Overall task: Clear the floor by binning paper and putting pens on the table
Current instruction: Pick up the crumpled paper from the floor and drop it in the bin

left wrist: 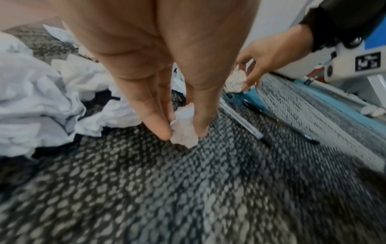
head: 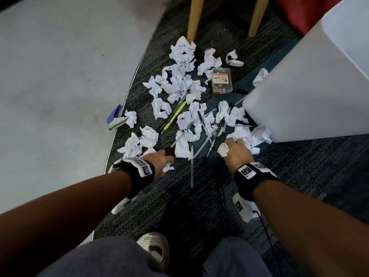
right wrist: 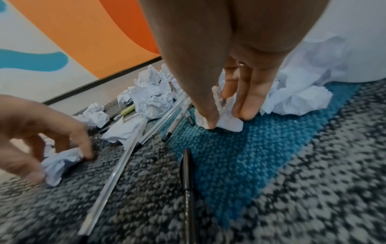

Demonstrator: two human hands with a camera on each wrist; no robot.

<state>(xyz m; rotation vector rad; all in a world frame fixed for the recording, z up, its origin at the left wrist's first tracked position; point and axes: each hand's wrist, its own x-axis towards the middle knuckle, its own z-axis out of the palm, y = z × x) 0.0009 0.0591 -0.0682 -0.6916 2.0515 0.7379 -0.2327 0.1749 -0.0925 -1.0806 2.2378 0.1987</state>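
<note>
Several crumpled white paper balls (head: 175,82) and pens (head: 191,164) lie scattered on dark patterned carpet. My left hand (head: 159,162) pinches a small paper ball (left wrist: 183,127) between thumb and fingers, low at the carpet. My right hand (head: 235,150) pinches another crumpled paper ball (right wrist: 223,115) on a blue carpet patch, close to the white bin (head: 311,84). A clear pen (right wrist: 117,165) and a black pen (right wrist: 188,181) lie between the two hands. A green pen (head: 173,116) lies among the papers farther out.
A clear box of pins (head: 221,80) sits among the papers. A blue stapler (head: 115,118) lies at the carpet's left edge by the grey floor. Two wooden furniture legs (head: 194,19) stand at the far side. My shoe (head: 153,246) is near the bottom.
</note>
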